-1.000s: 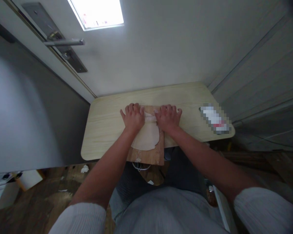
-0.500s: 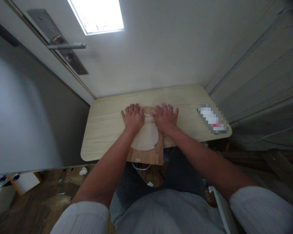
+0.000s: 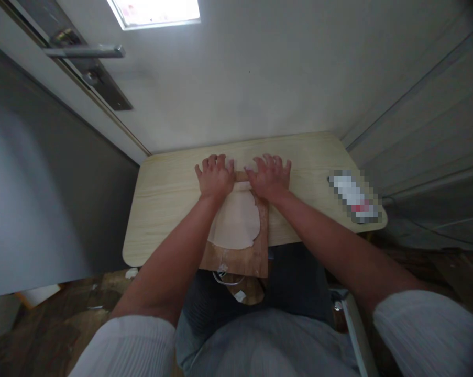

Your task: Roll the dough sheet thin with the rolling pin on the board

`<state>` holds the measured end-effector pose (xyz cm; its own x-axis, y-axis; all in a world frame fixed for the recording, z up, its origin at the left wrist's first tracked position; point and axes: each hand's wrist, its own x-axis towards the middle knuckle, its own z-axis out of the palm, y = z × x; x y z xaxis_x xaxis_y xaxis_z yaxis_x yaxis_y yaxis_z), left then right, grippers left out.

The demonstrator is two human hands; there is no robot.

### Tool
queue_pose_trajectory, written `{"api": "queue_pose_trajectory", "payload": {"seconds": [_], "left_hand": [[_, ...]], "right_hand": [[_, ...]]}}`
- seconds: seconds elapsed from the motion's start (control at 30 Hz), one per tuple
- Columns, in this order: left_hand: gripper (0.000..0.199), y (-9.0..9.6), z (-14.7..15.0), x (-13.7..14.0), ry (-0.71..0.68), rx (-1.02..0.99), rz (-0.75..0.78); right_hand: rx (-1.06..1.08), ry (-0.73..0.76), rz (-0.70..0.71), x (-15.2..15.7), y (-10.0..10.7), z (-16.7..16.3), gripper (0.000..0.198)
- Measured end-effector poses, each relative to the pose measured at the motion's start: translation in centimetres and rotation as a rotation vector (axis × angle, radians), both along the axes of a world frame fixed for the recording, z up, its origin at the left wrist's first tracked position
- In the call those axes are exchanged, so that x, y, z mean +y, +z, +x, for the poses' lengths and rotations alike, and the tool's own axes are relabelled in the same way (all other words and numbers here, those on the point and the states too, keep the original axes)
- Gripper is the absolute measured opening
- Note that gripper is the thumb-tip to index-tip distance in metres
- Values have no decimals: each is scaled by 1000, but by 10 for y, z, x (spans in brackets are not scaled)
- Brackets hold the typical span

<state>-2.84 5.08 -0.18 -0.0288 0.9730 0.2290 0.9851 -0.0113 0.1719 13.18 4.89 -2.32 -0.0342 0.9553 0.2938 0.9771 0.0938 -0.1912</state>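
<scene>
Head view: white sleeves [image 3: 130, 343] and bare arms [image 3: 169, 256], stretched forward; wooden board [image 3: 244, 263], poking over the near edge of a pale table [image 3: 161, 204]; on the board, a flat sheet of dough [image 3: 236, 222]; by its far end, left hand [image 3: 216, 177] and right hand [image 3: 271, 180], palms down, fingers spread wide, thumbs turned in; too hidden to tell anything under the palms; far right, a blurred-out thing [image 3: 356, 196]; behind, a white door [image 3: 260, 78] with metal handle [image 3: 90, 51] and bright window [image 3: 157, 10].

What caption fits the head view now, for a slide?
Bare left hand and right hand at the far end of a pale, flat dough sheet on a brown, rectangular wooden board.
</scene>
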Motion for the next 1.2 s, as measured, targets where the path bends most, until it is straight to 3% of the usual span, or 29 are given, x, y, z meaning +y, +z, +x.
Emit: {"api": "queue_pose_trajectory", "payload": {"seconds": [0.37, 0.57, 0.93, 1.2], "left_hand": [[55, 1, -1, 19, -9, 3, -34], [50, 0, 0, 6, -33, -10, -36], [51, -8, 3, -56, -73, 39, 11], [56, -6, -2, -139, -187, 22, -37]], "right_hand": [[-24, 13, -89, 21, 10, -1, 60], [-7, 10, -74, 6, 7, 0, 57], [-7, 24, -37, -56, 1, 7, 63], [-12, 101, -24, -145, 1, 21, 61]]}}
